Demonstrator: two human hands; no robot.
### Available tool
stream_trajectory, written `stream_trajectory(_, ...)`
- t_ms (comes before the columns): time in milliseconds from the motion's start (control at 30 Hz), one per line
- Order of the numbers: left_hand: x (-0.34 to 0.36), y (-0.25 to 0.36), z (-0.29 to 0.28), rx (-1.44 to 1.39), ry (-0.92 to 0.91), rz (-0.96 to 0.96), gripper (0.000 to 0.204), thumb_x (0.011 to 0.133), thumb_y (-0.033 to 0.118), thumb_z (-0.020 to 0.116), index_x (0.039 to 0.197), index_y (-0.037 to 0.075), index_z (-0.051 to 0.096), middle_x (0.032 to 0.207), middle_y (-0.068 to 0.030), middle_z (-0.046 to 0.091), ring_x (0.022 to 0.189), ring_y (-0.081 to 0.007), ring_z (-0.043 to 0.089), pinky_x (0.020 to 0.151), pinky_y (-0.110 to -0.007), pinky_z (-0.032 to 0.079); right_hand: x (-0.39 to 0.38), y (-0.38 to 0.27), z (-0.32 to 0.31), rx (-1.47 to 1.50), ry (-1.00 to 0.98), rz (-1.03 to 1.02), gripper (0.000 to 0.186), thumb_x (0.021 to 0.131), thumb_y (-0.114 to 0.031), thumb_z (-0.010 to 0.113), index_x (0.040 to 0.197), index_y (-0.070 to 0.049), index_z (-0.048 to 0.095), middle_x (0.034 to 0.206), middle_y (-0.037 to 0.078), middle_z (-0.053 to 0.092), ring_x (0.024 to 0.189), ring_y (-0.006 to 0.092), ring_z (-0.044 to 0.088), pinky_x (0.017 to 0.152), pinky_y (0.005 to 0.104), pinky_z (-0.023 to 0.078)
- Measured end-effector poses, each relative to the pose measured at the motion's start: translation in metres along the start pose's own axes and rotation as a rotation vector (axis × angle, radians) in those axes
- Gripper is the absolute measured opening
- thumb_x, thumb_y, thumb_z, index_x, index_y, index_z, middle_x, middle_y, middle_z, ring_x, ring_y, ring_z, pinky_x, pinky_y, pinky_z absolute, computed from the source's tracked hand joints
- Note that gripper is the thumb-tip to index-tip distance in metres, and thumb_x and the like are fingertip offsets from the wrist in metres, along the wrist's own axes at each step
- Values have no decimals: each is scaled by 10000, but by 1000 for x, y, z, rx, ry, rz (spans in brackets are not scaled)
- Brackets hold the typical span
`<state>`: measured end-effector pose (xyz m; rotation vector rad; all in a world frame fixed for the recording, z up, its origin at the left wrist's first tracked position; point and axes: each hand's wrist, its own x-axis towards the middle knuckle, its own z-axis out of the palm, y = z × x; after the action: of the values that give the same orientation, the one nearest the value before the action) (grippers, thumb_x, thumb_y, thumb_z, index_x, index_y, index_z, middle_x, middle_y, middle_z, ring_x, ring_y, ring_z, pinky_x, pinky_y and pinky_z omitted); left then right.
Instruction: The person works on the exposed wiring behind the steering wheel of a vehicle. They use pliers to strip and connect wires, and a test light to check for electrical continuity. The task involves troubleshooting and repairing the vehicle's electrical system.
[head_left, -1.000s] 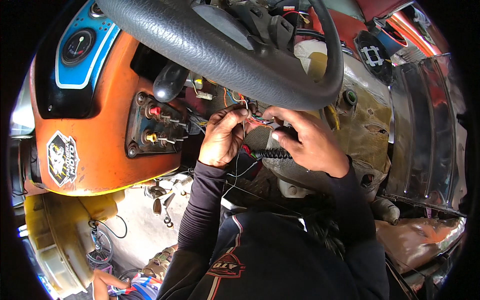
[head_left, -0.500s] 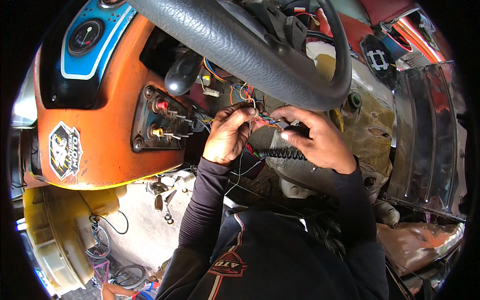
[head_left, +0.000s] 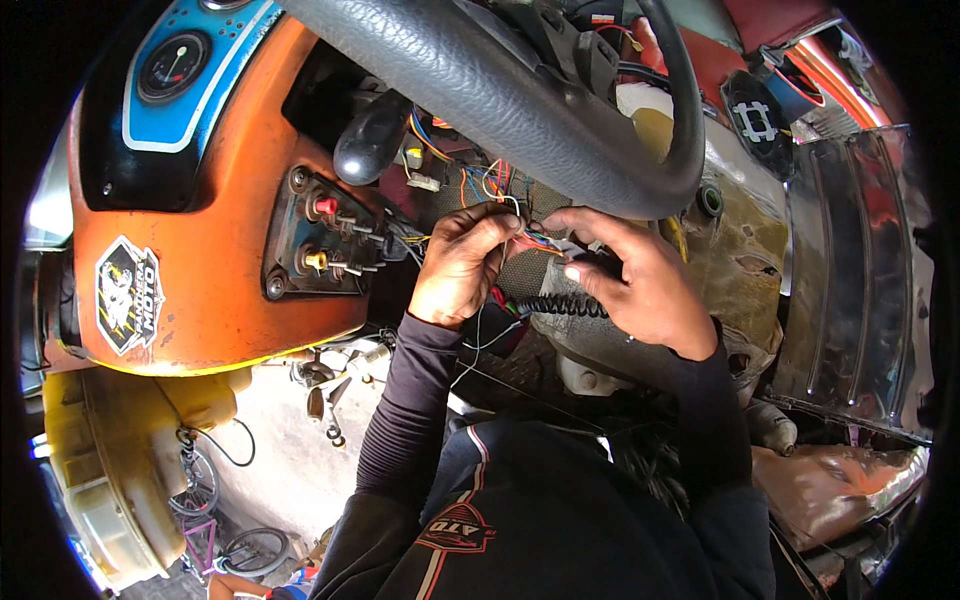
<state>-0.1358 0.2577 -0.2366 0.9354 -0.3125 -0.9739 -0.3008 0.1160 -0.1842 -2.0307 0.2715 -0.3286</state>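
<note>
My left hand (head_left: 462,262) is closed in a pinch, thumb against forefinger, on a thin white wire (head_left: 510,198) that loops up above it. My right hand (head_left: 645,282) is closed around a bundle of coloured wires (head_left: 543,243), orange, blue and white among them, running between the two hands. A greyish end of the bundle lies between the right thumb and fingers, partly hidden. Below the hands, a coiled black cable (head_left: 565,305) stretches sideways, and a loose pale wire (head_left: 478,345) hangs down.
Overhead arches a black steering wheel (head_left: 480,90). To the left stand an orange body panel (head_left: 200,260), a switch plate (head_left: 318,235) and a black knob (head_left: 370,140). A white connector (head_left: 425,183) hangs among loose wires. A dark ribbed panel (head_left: 850,280) is at right; bicycles lie lower left.
My left hand has shifted slightly right, and the white wire above it now bends in a rounder loop. My right hand has hardly moved and keeps its grip on the wires.
</note>
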Motion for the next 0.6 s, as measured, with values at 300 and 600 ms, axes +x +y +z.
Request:
stream_trajectory(300, 1, 0, -2, 4, 12, -8, 190, 943, 52, 631, 1066, -93, 636, 984, -97, 680, 913, -160, 672, 879, -313, 567, 0, 1, 1, -104, 7, -51, 406, 870, 14, 672, 1266, -67, 633, 1194, 106, 675, 1126, 237, 643, 979, 368, 481)
stream_trajectory(600, 0, 1, -1, -87, 32, -27, 195, 937, 74, 635, 1046, -87, 642, 1025, -118, 684, 950, -188, 679, 908, -375, 584, -22, 21, 15, 196, 2, 248, 459, 902, 49, 650, 1332, -80, 556, 958, 19, 575, 853, 66, 524, 731, 225, 444)
